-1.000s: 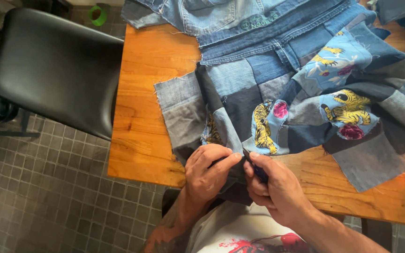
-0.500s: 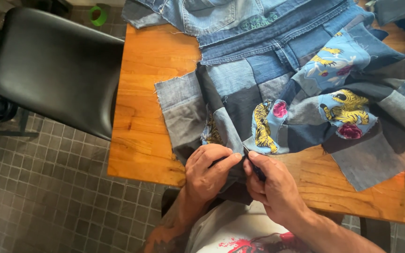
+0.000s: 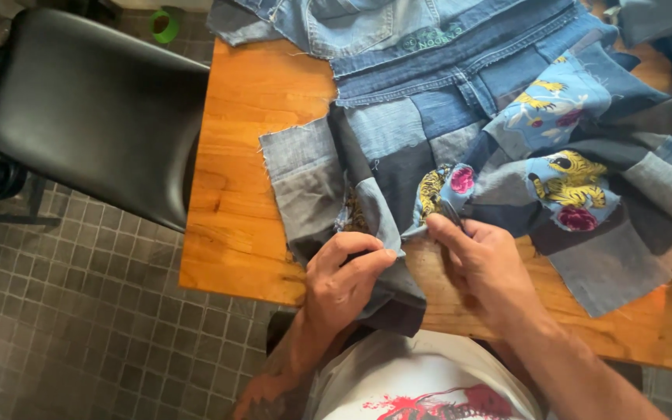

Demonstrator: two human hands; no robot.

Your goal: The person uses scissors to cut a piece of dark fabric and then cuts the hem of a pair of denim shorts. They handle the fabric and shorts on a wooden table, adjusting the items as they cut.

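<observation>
The left hand [image 3: 345,276] curls, pinching a fold of the blue patchwork denim cloth [image 3: 460,155]. The right hand [image 3: 485,260] pinches its edge beside. Tiger and flower patches show on it.

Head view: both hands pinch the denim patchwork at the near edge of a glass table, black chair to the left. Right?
Not quite. The table is wood, not glass; the head view shows orange-brown grain. The rest holds: the left hand and right hand both pinch the denim patchwork at the near edge, and the black chair stands to the left.
</observation>
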